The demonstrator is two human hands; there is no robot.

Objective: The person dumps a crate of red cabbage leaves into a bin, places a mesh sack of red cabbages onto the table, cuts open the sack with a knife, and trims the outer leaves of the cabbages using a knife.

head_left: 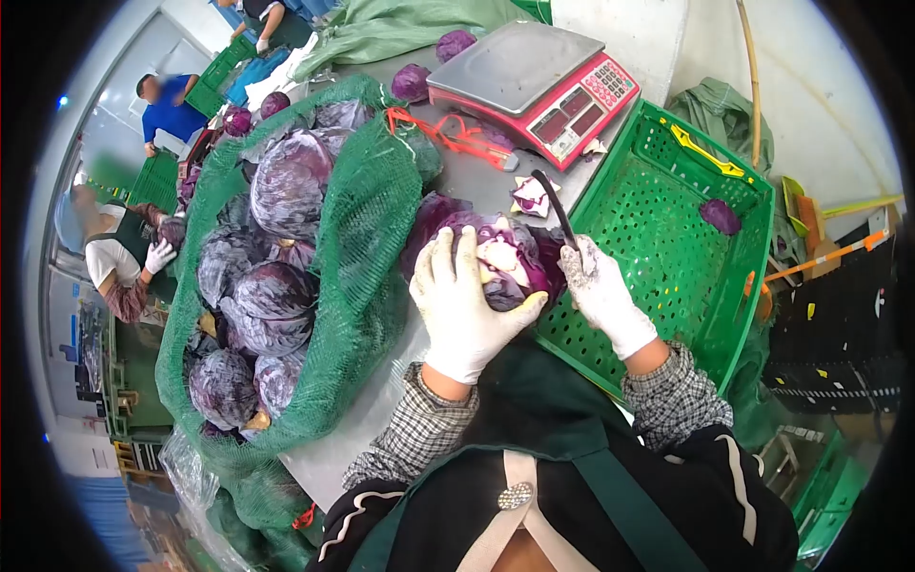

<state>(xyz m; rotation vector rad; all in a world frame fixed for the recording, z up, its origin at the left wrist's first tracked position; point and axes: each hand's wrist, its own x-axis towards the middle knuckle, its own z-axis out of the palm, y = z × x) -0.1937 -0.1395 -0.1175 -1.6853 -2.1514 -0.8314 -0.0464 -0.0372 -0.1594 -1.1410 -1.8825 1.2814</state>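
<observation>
Between the green mesh sack point(374, 257) and green crate point(648, 224), the red cabbage point(503, 259) looks heavy, firm, slick-leaved, best cupped round its side, where the left hand point(462, 315) grips it; the right hand point(602, 296) grasps a dark knife point(557, 207).

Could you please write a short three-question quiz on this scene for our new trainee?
1. Which hand holds the dark tool?
2. True or false: the green net sack is tied shut.
3. Fill the gap: the loose purple piece lies inside the perforated green ____.

Key:
1. The right hand; the left hand is on the cut cabbage.
2. False; it is open, with whole red cabbages showing.
3. Crate.
</observation>
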